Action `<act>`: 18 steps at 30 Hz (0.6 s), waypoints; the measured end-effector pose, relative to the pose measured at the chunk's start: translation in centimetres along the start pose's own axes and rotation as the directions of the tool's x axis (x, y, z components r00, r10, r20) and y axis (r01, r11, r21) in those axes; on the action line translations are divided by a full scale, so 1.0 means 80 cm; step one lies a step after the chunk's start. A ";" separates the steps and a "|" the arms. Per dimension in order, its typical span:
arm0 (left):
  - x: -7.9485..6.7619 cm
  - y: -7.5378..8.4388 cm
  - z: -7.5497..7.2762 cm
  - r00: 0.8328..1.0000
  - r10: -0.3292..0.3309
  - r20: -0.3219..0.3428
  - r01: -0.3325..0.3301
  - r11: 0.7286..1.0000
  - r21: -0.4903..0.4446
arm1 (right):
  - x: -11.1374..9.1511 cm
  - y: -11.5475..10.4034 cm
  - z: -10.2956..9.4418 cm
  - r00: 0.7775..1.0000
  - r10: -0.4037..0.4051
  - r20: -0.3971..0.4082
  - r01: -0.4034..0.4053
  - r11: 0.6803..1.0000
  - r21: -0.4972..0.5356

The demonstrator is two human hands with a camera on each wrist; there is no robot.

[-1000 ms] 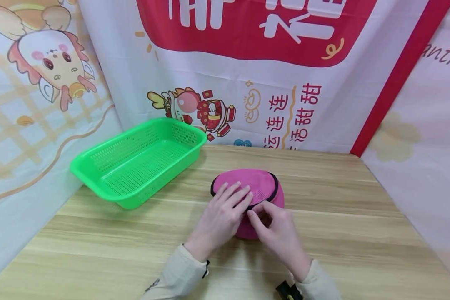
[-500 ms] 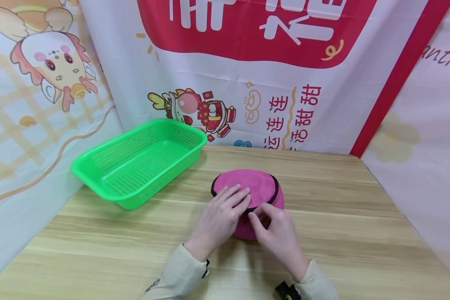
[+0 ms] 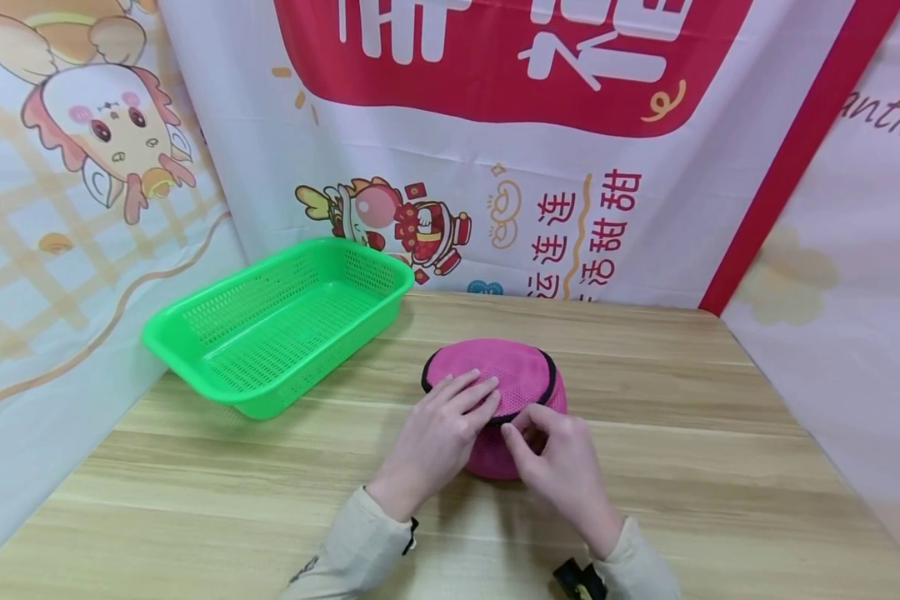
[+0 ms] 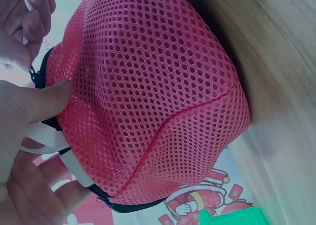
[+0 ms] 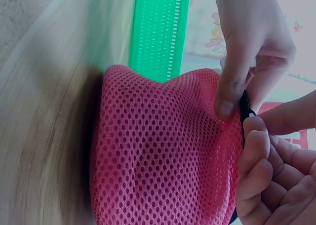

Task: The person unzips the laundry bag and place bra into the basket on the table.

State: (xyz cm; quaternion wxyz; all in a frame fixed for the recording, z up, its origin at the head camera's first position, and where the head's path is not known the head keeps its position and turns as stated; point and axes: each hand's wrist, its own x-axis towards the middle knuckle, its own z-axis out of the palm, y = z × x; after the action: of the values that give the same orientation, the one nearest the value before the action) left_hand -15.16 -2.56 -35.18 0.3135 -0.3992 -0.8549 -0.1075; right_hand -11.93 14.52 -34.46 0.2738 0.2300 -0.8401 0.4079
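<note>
A pink mesh bag [image 3: 495, 371] with a black zipper [image 3: 521, 414] round its top stands on the wooden table. My left hand [image 3: 442, 429] lies over its near left rim, fingers on the top panel. In the left wrist view, the left thumb [image 4: 52, 99] presses the mesh side [image 4: 148, 72], so the rim is held between thumb and fingers. My right hand [image 3: 558, 454] pinches at the zipper on the near side, thumb against index finger. The zipper pull is mostly hidden by those fingertips. In the right wrist view, both hands [image 5: 271, 175] meet at the black zipper edge.
A green perforated plastic basket [image 3: 270, 400] stands at the left back of the table [image 3: 682, 467], with nothing seen inside. Printed cloth [image 3: 450, 142] hangs behind and along both sides.
My right hand has shifted slightly to the right along the zipper. The left hand stays on the bag's rim. The basket has not moved.
</note>
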 end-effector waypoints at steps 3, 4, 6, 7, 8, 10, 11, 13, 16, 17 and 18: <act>0.000 0.000 0.000 1.000 0.003 -0.001 -0.003 1.000 0.000 | 0.000 0.001 -0.002 1.000 -0.005 0.002 0.005 1.000 -0.002; 0.000 -0.001 0.000 1.000 0.004 -0.002 -0.004 1.000 0.006 | 0.000 0.001 -0.002 1.000 -0.008 0.000 0.008 1.000 0.000; 0.000 -0.001 0.000 1.000 0.005 -0.005 -0.005 1.000 0.012 | 0.001 0.001 -0.003 1.000 -0.013 -0.006 0.013 1.000 0.002; 0.000 -0.001 -0.001 1.000 0.008 -0.007 -0.008 1.000 0.018 | 0.001 0.001 -0.004 1.000 -0.012 -0.008 0.012 1.000 0.002; 0.000 -0.002 -0.001 1.000 0.011 -0.009 -0.011 1.000 0.024 | 0.001 0.001 -0.004 1.000 -0.013 -0.011 0.013 1.000 0.002; 0.000 -0.003 -0.001 1.000 0.017 -0.013 -0.016 0.999 0.037 | 0.001 0.001 -0.006 1.000 -0.011 -0.015 0.011 1.000 0.002; 0.000 -0.003 -0.001 1.000 0.016 -0.015 -0.015 0.999 0.034 | 0.001 0.002 -0.007 1.000 -0.010 -0.020 0.010 1.000 -0.004; 0.000 -0.004 -0.002 1.000 0.010 -0.021 -0.009 1.000 0.018 | 0.002 0.002 -0.009 0.999 -0.002 -0.035 0.002 1.000 -0.012; 0.000 -0.006 -0.003 1.000 0.007 -0.024 -0.006 1.000 0.012 | 0.002 0.003 -0.012 0.998 0.022 -0.055 -0.023 1.000 -0.019; 0.000 -0.006 -0.003 1.000 0.007 -0.025 -0.007 1.000 0.013 | 0.002 0.004 -0.012 0.998 0.034 -0.056 -0.035 0.999 -0.021; 0.000 -0.006 -0.003 1.000 0.008 -0.025 -0.008 1.000 0.011 | 0.002 0.004 -0.013 0.998 0.047 -0.052 -0.048 0.999 -0.019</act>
State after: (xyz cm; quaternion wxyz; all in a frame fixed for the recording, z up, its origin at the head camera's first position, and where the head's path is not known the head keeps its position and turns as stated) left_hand -15.42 -3.03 -34.98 0.3270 -0.3995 -0.8498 -0.1065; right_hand -11.97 15.52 -34.03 0.2876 0.1966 -0.8421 0.4118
